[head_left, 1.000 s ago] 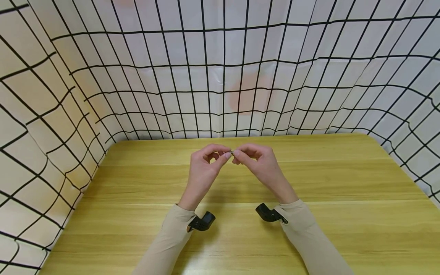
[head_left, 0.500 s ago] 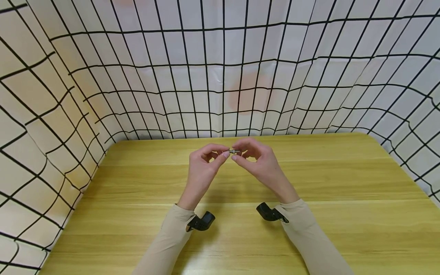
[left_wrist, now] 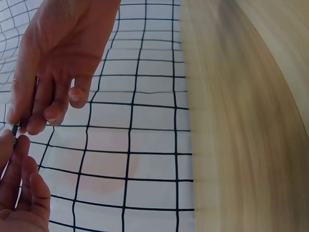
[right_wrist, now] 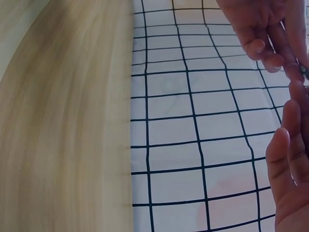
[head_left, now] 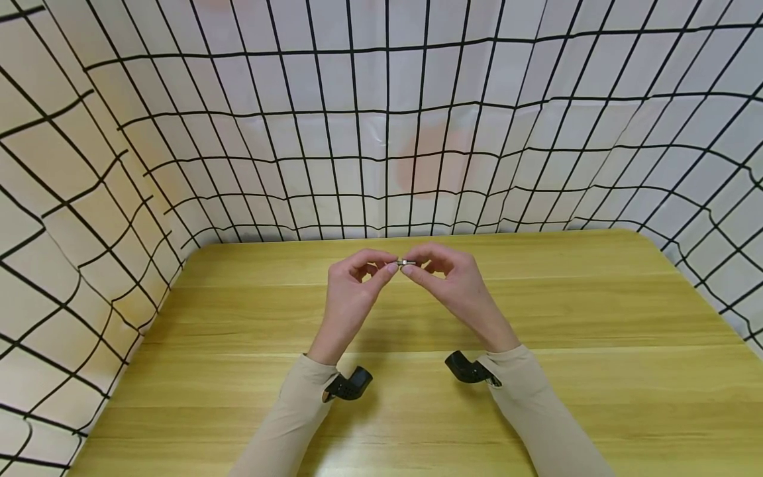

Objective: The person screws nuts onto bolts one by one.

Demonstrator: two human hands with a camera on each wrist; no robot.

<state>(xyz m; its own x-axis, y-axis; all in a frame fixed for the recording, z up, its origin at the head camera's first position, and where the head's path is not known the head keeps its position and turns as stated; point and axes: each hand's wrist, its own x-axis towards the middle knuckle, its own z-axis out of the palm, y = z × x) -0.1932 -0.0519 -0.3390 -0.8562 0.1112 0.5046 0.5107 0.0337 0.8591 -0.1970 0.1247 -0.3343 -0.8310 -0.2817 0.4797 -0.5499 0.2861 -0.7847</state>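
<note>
In the head view, a small metal bolt with a nut (head_left: 405,262) lies level between the fingertips of both hands, above the far part of the table. The left hand (head_left: 356,285) pinches its left end between thumb and index finger. Thumb and index finger of the right hand (head_left: 450,281) sit below and above the nut, pinching it. In the left wrist view the bolt (left_wrist: 15,129) shows as a dark sliver at the left edge. Fingers largely cover it in the right wrist view.
Beneath the hands spreads a wooden table (head_left: 238,371). A white curtain with a black grid (head_left: 381,132) stands behind its far edge and along both sides. Black wrist cameras (head_left: 352,384) sit at both beige sleeves.
The right thumb and index finger spread apart half a second ago, baring the nut and bolt end, and have since come closer together on the nut. The left hand keeps its pinch, nearly still.
</note>
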